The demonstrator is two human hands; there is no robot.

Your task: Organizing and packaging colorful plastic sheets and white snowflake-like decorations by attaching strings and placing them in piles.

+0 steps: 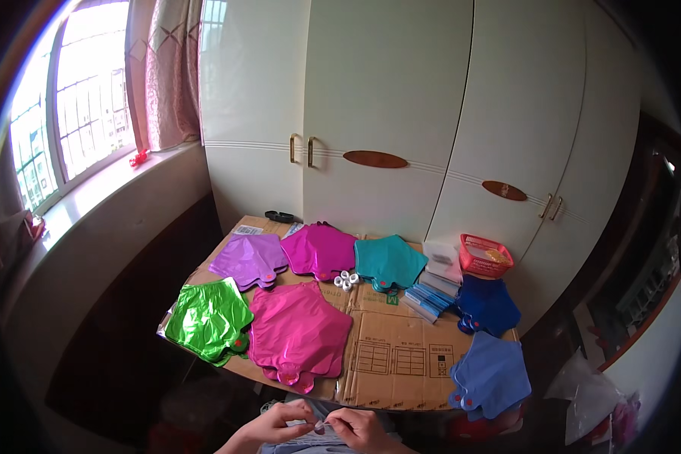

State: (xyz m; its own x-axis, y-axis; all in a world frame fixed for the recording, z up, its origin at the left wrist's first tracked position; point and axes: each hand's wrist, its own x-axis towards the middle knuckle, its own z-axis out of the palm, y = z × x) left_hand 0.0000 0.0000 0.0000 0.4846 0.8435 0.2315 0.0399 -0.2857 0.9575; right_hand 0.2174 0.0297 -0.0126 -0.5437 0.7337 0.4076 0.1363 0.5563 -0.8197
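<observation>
Close in front of my body, below the table's near edge, my left hand (284,421) and my right hand (358,430) meet with fingertips pinched. Between them is a small whitish piece (320,428), too small for me to tell its kind. Nearest beyond my hands lies a stack of pink flat foil balloons (301,333) with rounded tabs toward me. A stack of shiny green foil balloons (208,318) sits to its left. Behind lie purple foil balloons (248,259), magenta ones (319,250) and teal ones (390,261). Several small white rolls (346,281) rest between the stacks.
Flattened cardboard (393,321) covers the table. On its right are blue-and-clear flat packets (431,299), a red plastic basket (486,256), dark blue foil balloons (489,305) and light blue ones (493,377). Tall white cabinets (386,91) stand behind; a window (91,83) is at left.
</observation>
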